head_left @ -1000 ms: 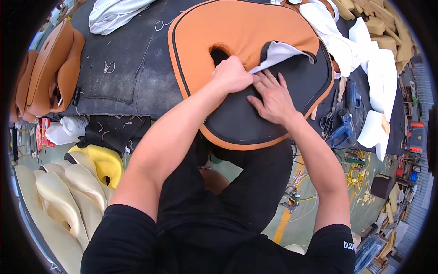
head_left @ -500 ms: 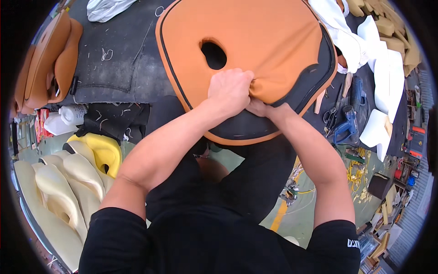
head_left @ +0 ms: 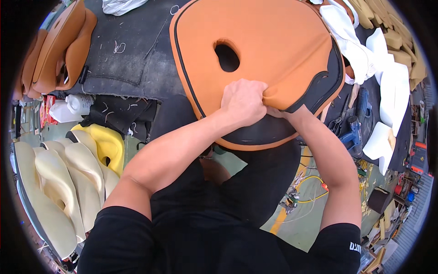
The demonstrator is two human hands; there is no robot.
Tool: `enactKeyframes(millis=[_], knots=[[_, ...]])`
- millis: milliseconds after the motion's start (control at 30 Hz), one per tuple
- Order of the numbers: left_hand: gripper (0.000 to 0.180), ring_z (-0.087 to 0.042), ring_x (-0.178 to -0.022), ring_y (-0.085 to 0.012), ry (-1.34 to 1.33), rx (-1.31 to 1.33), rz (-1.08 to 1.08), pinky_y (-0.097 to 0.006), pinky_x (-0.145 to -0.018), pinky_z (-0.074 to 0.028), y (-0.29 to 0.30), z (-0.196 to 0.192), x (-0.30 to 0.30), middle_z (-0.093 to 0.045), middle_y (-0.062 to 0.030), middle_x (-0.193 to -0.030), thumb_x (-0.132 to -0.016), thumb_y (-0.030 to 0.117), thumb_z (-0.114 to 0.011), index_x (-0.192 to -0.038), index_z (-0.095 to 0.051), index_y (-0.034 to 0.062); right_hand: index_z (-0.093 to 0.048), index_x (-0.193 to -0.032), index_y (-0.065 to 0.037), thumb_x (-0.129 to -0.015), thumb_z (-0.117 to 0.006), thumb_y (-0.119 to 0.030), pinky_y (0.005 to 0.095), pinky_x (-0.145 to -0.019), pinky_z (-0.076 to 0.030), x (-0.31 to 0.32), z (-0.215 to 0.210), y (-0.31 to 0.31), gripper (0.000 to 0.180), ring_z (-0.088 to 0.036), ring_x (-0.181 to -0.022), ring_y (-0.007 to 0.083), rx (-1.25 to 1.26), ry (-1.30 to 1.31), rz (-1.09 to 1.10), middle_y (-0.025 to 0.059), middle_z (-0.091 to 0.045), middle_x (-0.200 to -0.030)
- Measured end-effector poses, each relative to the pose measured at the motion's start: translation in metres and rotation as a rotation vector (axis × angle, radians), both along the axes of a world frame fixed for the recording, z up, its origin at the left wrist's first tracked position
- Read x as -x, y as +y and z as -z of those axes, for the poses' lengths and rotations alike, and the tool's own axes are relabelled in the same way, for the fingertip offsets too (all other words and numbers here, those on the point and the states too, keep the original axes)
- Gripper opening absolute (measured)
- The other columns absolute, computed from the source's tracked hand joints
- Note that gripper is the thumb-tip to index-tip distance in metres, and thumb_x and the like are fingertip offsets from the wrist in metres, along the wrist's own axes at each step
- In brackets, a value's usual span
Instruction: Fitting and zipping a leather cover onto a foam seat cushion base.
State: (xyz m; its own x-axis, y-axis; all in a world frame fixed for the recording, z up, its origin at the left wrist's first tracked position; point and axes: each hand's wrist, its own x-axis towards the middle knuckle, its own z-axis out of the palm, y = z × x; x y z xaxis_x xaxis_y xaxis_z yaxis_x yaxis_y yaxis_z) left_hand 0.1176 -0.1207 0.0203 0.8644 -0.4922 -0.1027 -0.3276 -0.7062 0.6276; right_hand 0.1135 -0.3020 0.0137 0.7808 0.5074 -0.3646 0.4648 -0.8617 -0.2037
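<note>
Head view: the left hand is clenched in a fist on the lower edge of the orange seat cover, which lies on the dark surface over a black cushion. The right hand is mostly hidden under the cover's edge; its grip cannot be told. Cream foam pads stand left.

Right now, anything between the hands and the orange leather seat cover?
Nothing visible. The left hand is fisted directly on the orange leather seat cover at its near edge; the right hand is mostly hidden beneath that edge.
</note>
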Motion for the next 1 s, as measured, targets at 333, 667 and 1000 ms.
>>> enactKeyframes(millis=[333,667,1000], knots=[[0.014,-0.073,-0.085,-0.041,-0.152,-0.045,0.131,-0.051,-0.074,-0.058,-0.008,0.025,0.021,-0.073,-0.0223,-0.084,-0.074,0.005,-0.065,-0.086,-0.072,0.0063,-0.069,-0.123,-0.009,-0.078,-0.072,-0.034,0.0483,-0.113,-0.043,0.028,0.038,-0.011,0.052,-0.058,-0.129,0.0356,-0.241,-0.457,0.171,0.0175,-0.066,-0.133],[0.02,-0.073,-0.091,-0.0365,-0.095,-0.074,0.304,-0.047,-0.078,-0.059,-0.003,0.027,0.08,-0.07,-0.018,-0.092,-0.079,0.008,-0.067,-0.098,-0.069,0.0049,-0.04,-0.156,-0.002,-0.103,-0.06,-0.04,0.0487,-0.115,-0.039,0.096,-0.013,0.003,0.069,-0.052,-0.136,0.0271,-1.754,0.285,1.183,0.008,-0.054,-0.15],[0.017,-0.071,-0.087,-0.0353,-0.212,0.082,0.242,-0.047,-0.074,-0.058,0.009,0.036,0.099,-0.066,-0.0161,-0.089,-0.074,0.003,-0.067,-0.091,-0.064,0.0058,-0.071,-0.117,0.009,-0.098,-0.075,-0.018,0.034,-0.088,-0.056,0.063,0.035,-0.012,0.033,-0.071,-0.098,0.0197,-1.008,-0.192,1.312,0.013,-0.077,-0.108]])
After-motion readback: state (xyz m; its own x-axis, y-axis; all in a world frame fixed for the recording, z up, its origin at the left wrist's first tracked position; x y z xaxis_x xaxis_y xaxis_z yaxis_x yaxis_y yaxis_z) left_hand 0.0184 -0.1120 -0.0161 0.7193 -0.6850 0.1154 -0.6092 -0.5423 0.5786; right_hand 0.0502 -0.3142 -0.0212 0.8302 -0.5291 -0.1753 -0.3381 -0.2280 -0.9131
